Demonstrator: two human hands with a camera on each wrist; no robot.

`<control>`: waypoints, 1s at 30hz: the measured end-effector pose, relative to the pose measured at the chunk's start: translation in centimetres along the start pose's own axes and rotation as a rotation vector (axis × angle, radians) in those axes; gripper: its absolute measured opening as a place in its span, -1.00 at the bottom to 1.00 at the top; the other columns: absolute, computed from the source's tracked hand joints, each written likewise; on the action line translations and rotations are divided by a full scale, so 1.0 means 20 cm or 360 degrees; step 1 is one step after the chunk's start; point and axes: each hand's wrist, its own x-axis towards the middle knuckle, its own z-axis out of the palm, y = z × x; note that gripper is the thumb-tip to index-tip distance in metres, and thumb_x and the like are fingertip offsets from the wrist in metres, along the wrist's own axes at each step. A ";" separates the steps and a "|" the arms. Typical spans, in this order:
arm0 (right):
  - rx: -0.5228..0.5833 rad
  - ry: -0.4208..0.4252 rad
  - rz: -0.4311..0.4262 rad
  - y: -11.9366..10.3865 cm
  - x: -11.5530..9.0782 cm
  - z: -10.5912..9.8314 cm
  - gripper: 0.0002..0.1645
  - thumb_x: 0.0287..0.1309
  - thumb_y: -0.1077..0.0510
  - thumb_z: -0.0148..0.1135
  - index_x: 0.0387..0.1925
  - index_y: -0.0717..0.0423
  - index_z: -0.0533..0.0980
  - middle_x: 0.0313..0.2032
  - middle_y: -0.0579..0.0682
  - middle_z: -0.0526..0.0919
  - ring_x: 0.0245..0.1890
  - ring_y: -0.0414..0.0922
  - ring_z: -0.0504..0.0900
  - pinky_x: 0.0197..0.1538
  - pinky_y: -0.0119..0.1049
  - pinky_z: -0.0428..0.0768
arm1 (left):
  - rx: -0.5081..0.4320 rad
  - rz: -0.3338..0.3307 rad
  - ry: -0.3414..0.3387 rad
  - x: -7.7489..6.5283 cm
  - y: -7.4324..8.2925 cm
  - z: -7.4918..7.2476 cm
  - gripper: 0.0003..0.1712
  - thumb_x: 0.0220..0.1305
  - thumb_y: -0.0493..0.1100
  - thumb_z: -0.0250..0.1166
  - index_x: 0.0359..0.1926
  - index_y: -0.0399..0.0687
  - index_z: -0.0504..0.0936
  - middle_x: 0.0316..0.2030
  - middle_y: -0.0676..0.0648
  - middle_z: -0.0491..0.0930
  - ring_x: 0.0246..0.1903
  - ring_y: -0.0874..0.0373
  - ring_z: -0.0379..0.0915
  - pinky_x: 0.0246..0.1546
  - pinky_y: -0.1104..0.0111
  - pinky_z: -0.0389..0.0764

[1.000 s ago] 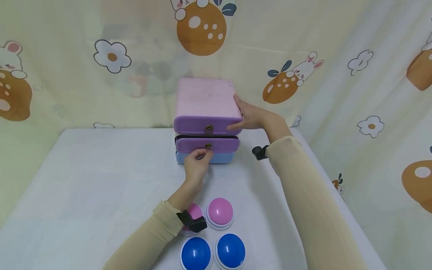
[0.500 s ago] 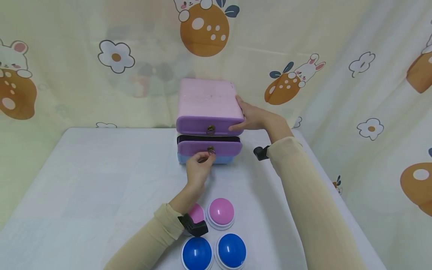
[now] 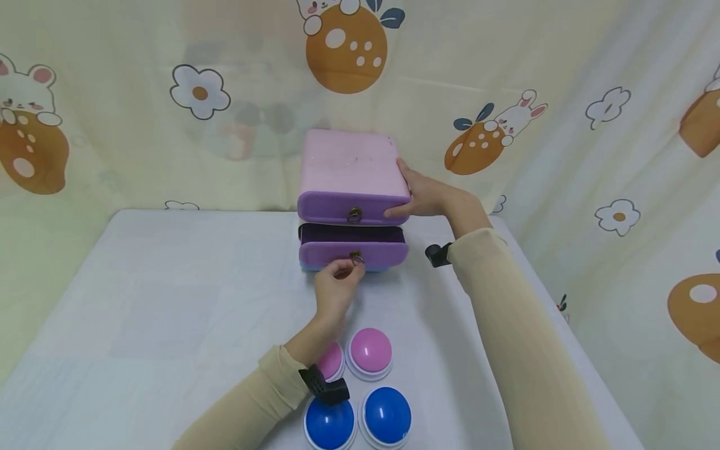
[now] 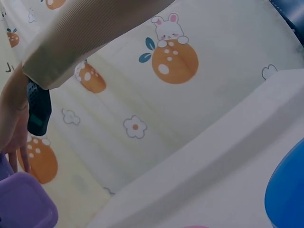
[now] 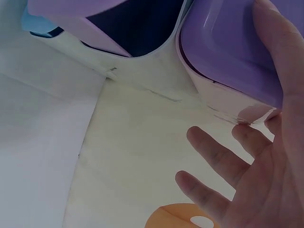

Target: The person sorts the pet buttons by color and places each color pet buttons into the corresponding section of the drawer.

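Note:
A small drawer cabinet point(image 3: 351, 159) with a pink top stands at the back of the table. Its middle purple drawer point(image 3: 317, 254) is pulled partway out, showing a dark inside. My left hand point(image 3: 333, 290) pinches the metal ring pull point(image 3: 357, 257) on that drawer. My right hand point(image 3: 430, 195) braces the cabinet's right side, its thumb laid on the closed top drawer point(image 3: 323, 207). In the right wrist view, two fingers point(image 5: 216, 154) stretch away from the side wall. Only a sliver of the blue bottom drawer point(image 3: 310, 268) shows.
Two blue domes point(image 3: 387, 415) and two pink domes point(image 3: 370, 350) on white bases sit at the table's front. The left forearm partly covers one pink dome. A patterned curtain point(image 3: 253, 162) hangs behind the white table point(image 3: 169, 300).
The left hand has drawn the middle drawer farther out toward me, widening its dark opening and covering more of the blue drawer. The right hand stays against the cabinet.

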 end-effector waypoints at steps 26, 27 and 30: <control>0.0018 0.0018 -0.0040 0.02 0.00 0.00 0.51 -0.08 -0.30 0.38 0.43 -0.15 -0.60 0.51 -0.02 -0.34 0.49 0.03 -0.11 0.47 0.09 -0.04 | 0.0296 0.0457 0.0024 -0.12 -0.03 -0.01 -0.87 0.07 -0.24 0.37 -0.32 -0.14 0.62 -0.30 -0.11 0.54 -0.28 0.00 0.44 -0.22 0.39 0.45; 0.0019 0.0018 -0.0046 0.02 0.01 0.01 0.51 -0.08 -0.30 0.38 0.42 -0.15 -0.61 0.51 -0.02 -0.34 0.49 0.02 -0.11 0.47 0.08 -0.04 | 0.0282 0.0452 0.0016 -0.12 -0.03 -0.01 -0.86 0.07 -0.23 0.37 -0.31 -0.14 0.62 -0.29 -0.10 0.56 -0.29 0.01 0.46 -0.23 0.40 0.46; 0.0024 0.0017 -0.0049 0.02 0.01 0.01 0.51 -0.08 -0.30 0.37 0.42 -0.15 -0.61 0.51 -0.03 -0.35 0.49 0.02 -0.12 0.47 0.07 -0.05 | 0.0242 0.0435 0.0015 -0.11 -0.04 -0.02 -0.80 0.08 -0.22 0.37 -0.26 -0.18 0.59 -0.27 -0.12 0.61 -0.33 0.04 0.49 -0.28 0.44 0.50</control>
